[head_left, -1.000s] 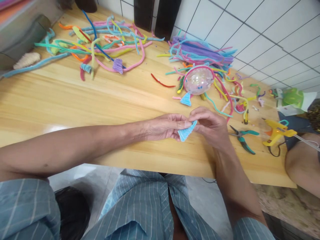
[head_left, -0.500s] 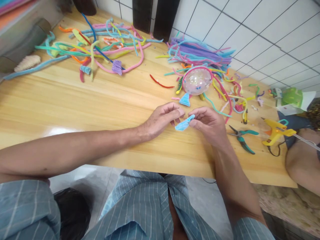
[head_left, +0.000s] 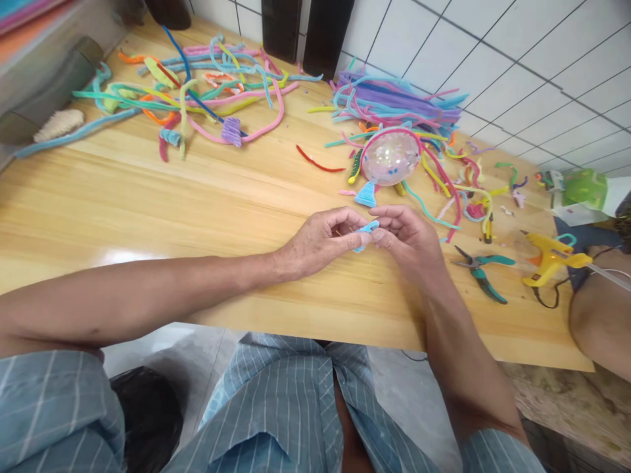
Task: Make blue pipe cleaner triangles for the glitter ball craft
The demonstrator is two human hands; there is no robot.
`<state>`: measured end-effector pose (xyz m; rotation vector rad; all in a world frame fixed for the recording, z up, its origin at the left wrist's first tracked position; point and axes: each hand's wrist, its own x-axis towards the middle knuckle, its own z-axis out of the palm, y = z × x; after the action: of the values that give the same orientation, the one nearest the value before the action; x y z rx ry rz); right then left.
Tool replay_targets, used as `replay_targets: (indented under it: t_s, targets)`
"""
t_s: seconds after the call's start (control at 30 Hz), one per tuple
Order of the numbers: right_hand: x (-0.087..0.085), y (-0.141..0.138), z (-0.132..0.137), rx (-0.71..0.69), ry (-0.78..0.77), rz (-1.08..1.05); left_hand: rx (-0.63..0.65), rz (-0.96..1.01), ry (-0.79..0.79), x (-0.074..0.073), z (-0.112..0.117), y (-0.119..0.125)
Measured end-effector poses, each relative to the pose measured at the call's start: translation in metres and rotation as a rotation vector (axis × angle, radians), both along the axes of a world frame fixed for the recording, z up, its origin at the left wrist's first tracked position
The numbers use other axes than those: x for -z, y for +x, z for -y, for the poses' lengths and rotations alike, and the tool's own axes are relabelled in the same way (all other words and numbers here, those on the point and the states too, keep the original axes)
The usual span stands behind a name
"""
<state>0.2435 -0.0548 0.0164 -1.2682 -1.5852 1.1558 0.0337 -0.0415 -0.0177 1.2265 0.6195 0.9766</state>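
Between my two hands, low over the wooden table, is a small blue pipe cleaner piece [head_left: 369,227], partly covered by fingers. My left hand [head_left: 325,238] pinches its near left side with the thumb. My right hand [head_left: 407,238] grips its other end between thumb and fingertips. Just beyond my fingers lies a blue fan-shaped pipe cleaner piece [head_left: 365,195], close to a clear round bubble [head_left: 392,156] with a pink pipe cleaner rim.
Teal-handled pliers [head_left: 484,270] and a yellow glue gun [head_left: 548,259] lie to the right, near another person's arm [head_left: 599,322]. A bundle of purple and blue pipe cleaners [head_left: 399,98] rests by the tiled wall. Loose pipe cleaners [head_left: 207,98] spread across the back left.
My left hand has moved right and closed onto the blue piece, which was held by my right hand alone. The piece has turned and is now more hidden.
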Motion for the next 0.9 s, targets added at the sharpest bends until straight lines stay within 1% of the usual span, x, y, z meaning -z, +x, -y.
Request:
replay_targets:
  t_s: [0.17,0.4,0.53,0.73,0.9]
  targets:
    - [-0.004,0.003,0.003,-0.015,-0.035,0.073,-0.045,0.035,-0.040,-0.003,-0.002,-0.001]
    - [-0.011,0.001,0.007,0.072,0.073,0.287,-0.045,0.068,-0.093,0.004,-0.006,0.001]
    - [-0.014,-0.003,0.008,0.069,0.125,0.335,-0.059,0.052,-0.081,0.005,-0.007,0.001]
    - [-0.014,-0.003,0.010,0.072,0.204,0.382,-0.060,0.038,-0.067,0.002,-0.006,0.000]
    - [-0.014,-0.003,0.009,0.081,0.214,0.383,-0.062,0.038,-0.077,0.001,-0.006,-0.001]
